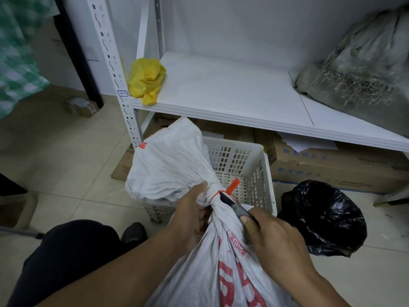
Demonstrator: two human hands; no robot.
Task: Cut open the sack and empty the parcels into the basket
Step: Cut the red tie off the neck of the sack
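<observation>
White woven red-printed sack (221, 262), neck gripped by left hand (192, 216); right hand (272, 238) grips grey-black cutter (234, 206) at orange zip tie (232, 186); white perforated plastic basket (254, 173) beyond, black plastic bag (321, 218) beside

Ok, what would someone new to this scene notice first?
The red-printed white sack fills the bottom centre, its neck gripped by the left hand while the right hand holds a cutter at the orange tie. Behind it sits a white basket, a black bag right of it, a yellow bag on the shelf above.

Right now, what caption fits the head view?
Left hand grips the tied sack; right hand holds a cutter at its red tie, by the basket.
</observation>
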